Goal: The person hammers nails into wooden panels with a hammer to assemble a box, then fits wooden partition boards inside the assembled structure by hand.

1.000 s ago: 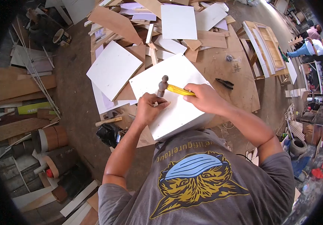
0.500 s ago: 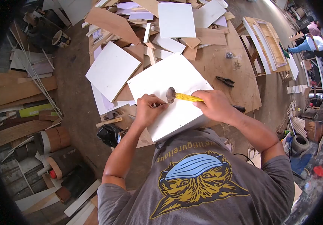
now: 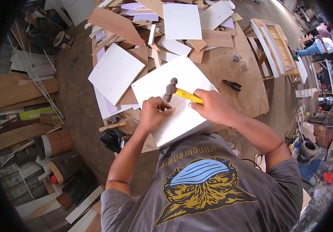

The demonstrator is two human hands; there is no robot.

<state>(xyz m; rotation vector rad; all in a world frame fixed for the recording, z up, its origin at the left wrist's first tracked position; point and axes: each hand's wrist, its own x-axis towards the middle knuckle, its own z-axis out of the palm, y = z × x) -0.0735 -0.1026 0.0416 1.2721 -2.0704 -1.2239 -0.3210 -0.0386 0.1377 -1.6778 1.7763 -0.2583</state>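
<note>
My right hand (image 3: 212, 105) is wrapped round the yellow handle of a hammer (image 3: 189, 95). Its dark metal head is over a white panel (image 3: 184, 125), close beside the fingers of my left hand (image 3: 153, 114). Those fingers are pinched together low over the panel; whatever is between them is too small to make out. The panel forms the top of a box-like piece in front of my body, with small dark marks near its edges.
Another white panel (image 3: 116, 73) lies to the left, near a heap of board offcuts (image 3: 116, 25). Pliers (image 3: 232, 84) rest on the right side of the brown work surface (image 3: 247, 96). A black plastic bag (image 3: 112, 140) is at the lower left. Another person (image 3: 321, 45) is at far right.
The hammer has swung round in my right hand, its head now pointing more toward my left fingers. My right hand has shifted slightly left; my left hand has barely moved.
</note>
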